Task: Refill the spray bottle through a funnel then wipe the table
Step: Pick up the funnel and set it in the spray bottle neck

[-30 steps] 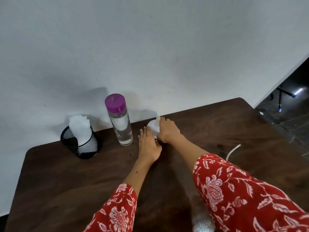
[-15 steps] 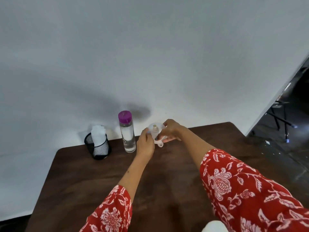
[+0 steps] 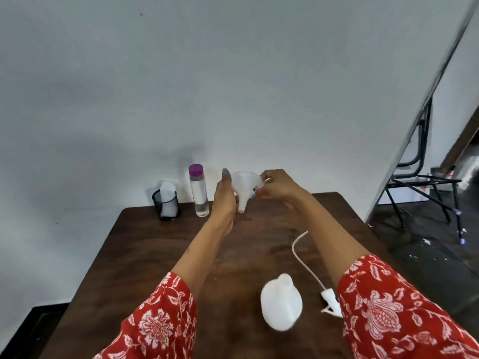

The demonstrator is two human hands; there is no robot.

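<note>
A white plastic funnel [image 3: 245, 188] is held in the air above the far middle of the dark wooden table [image 3: 145, 255], spout pointing down. My left hand [image 3: 225, 198] cups its left side and my right hand [image 3: 276, 187] pinches its rim on the right. The white spray bottle [image 3: 281, 303] stands open-necked near the table's front, between my forearms. Its spray head with a long white tube [image 3: 307, 265] lies on the table to the right of it. A clear water bottle [image 3: 198, 194] with a purple cap stands at the back left.
A black mesh cup [image 3: 166, 207] holding white tissue stands at the back left corner beside the water bottle. A white wall runs behind the table. Black metal chair frames [image 3: 425, 187] stand on the floor beyond the table's right edge.
Both hands have lifted the funnel off the table and turned it spout down. The camera has tilted back, bringing the spray bottle and its spray head into view.
</note>
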